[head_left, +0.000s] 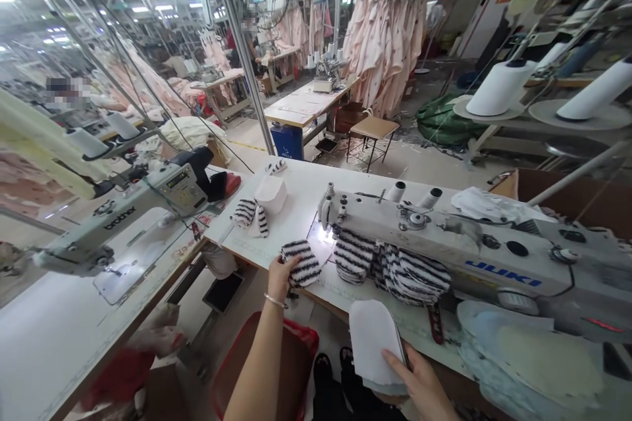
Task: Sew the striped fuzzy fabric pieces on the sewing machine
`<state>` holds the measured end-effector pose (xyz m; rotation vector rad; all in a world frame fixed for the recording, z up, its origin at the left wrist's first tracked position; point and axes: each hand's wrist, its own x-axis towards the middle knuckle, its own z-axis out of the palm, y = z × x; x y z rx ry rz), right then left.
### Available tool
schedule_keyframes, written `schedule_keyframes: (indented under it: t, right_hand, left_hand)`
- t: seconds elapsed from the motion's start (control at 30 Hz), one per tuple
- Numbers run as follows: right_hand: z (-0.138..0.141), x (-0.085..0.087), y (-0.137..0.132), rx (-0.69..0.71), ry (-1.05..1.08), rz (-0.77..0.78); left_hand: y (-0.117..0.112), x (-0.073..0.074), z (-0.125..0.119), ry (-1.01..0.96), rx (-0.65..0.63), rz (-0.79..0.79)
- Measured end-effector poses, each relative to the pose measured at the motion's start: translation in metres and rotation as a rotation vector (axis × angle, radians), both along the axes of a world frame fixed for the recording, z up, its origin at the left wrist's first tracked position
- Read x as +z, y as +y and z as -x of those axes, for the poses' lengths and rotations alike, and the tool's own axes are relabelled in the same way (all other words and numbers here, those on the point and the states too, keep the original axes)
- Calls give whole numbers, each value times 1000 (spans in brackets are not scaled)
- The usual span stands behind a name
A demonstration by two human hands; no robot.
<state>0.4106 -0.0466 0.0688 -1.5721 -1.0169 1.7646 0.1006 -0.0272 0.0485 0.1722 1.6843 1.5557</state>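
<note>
My left hand [281,276] grips the left edge of a black-and-white striped fabric piece [302,264] at the table's front edge, just left of the lit needle of the JUKI sewing machine [444,243]. In my right hand [417,371] is a stack of white fabric pieces [374,339] with one rounded end, held in front of the table with my thumb on top. Striped pieces [353,256] lie beneath the machine arm, and a larger striped pile [412,276] sits to their right. Dark-handled snips [435,323] rest near the front edge.
More striped pieces [244,212] and a white stack [271,192] lie on the table's left part. Pale blue and cream pieces [533,348] are piled at right. A Brother sewing machine [118,217] stands left. A red bin [261,355] is below; a stool [374,128] stands behind.
</note>
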Motion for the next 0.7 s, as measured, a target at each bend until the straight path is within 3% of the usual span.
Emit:
schedule_keyframes:
  t: [0.27,0.47,0.7]
  right_hand:
    - [-8,3,9,52,10,85]
    - [2,-4,15,82,24,82]
    - [2,-1,14,97,47,91]
  left_hand:
    - [-34,32,-8,7,-150,-302]
    - [-39,58,-17,-9,-203,-383]
    - [-37,73,-26,-85,-220,-400]
